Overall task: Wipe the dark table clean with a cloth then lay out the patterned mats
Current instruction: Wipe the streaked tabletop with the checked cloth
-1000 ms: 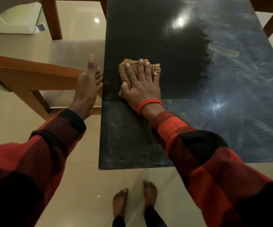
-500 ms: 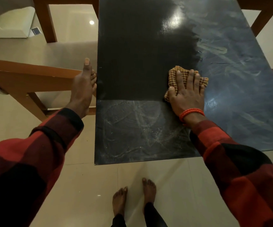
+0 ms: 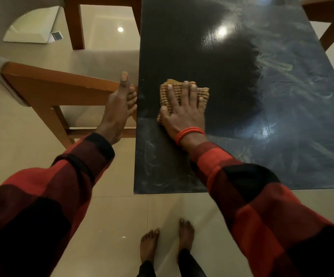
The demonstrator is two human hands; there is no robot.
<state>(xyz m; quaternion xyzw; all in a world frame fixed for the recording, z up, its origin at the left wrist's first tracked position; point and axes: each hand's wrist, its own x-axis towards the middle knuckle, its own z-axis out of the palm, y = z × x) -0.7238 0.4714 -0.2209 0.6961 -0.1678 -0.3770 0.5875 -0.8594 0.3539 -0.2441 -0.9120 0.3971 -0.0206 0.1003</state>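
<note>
Across the pale tiled floor (image 3: 32, 152), a dark, glossy rectangular desk (image 3: 282, 136) is seen, its left-centre part clean and black while smeared, dusty streaks cover the right side and the near strip. Beside its left edge a brown wooden chair (image 3: 52, 86) with a pale seat is placed. Red-and-black checked sleeves (image 3: 262, 196) are worn on both arms. The right hand (image 3: 182, 114), an orange beaded bracelet (image 3: 189, 133) at its wrist, is laid flat with fingers spread on a folded tan woven cloth (image 3: 202, 92), which is pressed to the desk near the left edge. The left hand (image 3: 120, 102) is held at the desk's left edge, thumb raised and fingers curled; whether the edge is gripped cannot be told.
</note>
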